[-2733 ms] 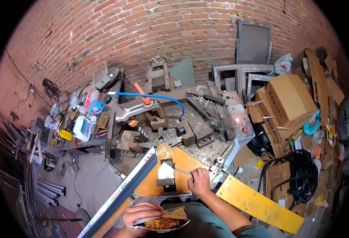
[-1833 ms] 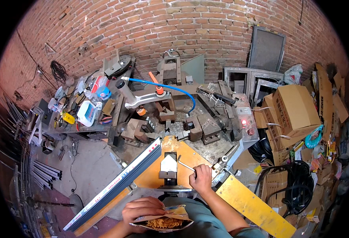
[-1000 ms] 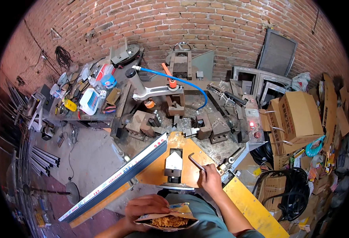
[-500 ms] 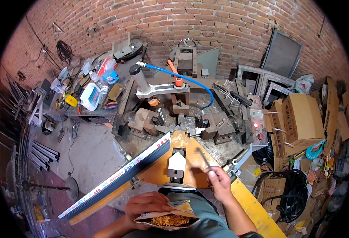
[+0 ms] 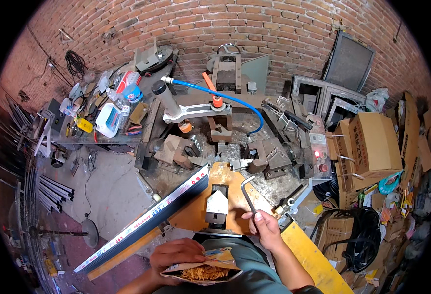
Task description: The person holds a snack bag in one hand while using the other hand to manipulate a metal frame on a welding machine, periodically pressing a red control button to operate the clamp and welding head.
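In my right hand a dark L-shaped hex key stands upright. The fingers and thumb grip the lower end of its long arm, and the short bent end points up and to the right, over the orange plate of the machine. Close to my body, my left hand is closed round the left side of an open cardboard packet. Golden-brown, small crinkled pieces fill the packet; their kind cannot be made out. A pale pointed metal block sits in the plate's slot, left of the hex key.
A long profile with printed film slants along the plate's left side. Metal clamping blocks and a blue hose lie beyond. Bottles and tools crowd the left bench; cardboard boxes are stacked at right. A yellow beam runs lower right.
My right hand has shifted slightly left and lower, turning the hex key so its bent end shows. My left hand and the packet have moved slightly left.
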The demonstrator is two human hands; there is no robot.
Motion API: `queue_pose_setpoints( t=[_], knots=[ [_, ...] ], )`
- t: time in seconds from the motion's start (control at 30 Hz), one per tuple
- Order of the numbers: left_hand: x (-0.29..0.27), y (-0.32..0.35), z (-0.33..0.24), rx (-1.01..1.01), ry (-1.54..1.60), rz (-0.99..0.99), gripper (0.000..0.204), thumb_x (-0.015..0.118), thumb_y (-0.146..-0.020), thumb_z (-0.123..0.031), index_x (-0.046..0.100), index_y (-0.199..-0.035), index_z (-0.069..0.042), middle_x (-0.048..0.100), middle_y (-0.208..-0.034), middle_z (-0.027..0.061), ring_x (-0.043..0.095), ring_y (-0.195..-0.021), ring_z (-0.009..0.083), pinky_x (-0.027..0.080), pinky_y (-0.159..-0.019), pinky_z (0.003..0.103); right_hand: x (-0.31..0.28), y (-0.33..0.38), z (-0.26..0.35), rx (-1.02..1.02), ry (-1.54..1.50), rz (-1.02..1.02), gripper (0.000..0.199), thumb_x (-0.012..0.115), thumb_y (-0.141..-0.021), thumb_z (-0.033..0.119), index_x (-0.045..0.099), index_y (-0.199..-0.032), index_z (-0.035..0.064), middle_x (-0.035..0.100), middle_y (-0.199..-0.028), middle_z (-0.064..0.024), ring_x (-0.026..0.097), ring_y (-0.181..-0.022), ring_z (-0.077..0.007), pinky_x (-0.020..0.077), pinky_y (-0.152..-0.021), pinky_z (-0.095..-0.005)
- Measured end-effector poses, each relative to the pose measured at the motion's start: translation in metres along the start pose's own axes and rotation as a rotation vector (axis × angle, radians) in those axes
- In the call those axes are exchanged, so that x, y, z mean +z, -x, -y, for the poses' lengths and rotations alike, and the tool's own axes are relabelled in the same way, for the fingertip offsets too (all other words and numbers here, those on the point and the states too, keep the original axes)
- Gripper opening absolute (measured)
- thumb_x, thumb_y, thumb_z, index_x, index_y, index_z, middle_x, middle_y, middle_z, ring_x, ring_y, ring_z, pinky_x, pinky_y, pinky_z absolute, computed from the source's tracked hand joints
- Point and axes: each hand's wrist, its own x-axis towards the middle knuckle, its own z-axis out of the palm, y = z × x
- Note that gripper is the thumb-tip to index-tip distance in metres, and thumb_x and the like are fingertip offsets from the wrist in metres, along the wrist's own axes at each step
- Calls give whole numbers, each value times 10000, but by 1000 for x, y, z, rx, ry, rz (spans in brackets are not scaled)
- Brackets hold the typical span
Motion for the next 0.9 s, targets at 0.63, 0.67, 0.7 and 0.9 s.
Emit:
queue_pose_setpoints(
  t=[0.63, 0.67, 0.7, 0.9],
  knots=[
    [3, 5, -2, 33, -17, -32, 415, 771, -947, -307, 749, -1117, 71, 777, -1019, 205, 737, -870, 355, 591, -864, 494, 6, -17, -42, -118, 437, -181, 276, 582, -1080, 241, 711, -1104, -2, 707, -806, -157, 678, -747, -221, 539, -737, -359],
    [3, 7, -1, 36, -20, -30, 413, 773, -945, -305, 749, -1115, 71, 777, -1017, 204, 737, -871, 354, 591, -864, 494, 5, -16, -45, -120, 440, -179, 280, 579, -1081, 244, 713, -1098, -2, 706, -805, -161, 679, -743, -228, 539, -735, -363],
    [3, 9, -1, 38, -23, -31, 412, 776, -943, -304, 749, -1113, 71, 777, -1015, 203, 737, -871, 354, 592, -864, 493, 4, -15, -46, -111, 453, -177, 282, 577, -1081, 245, 713, -1090, -2, 703, -801, -164, 679, -737, -235, 539, -730, -365],
    [8, 14, -5, 6, -21, -39, 406, 798, -925, -285, 749, -1116, 70, 777, -993, 194, 736, -879, 348, 592, -864, 490, -1, -9, -51, -99, 511, -204, 270, 606, -1063, 258, 714, -1068, 11, 694, -769, -197, 693, -702, -322, 541, -691, -397]
  ],
)
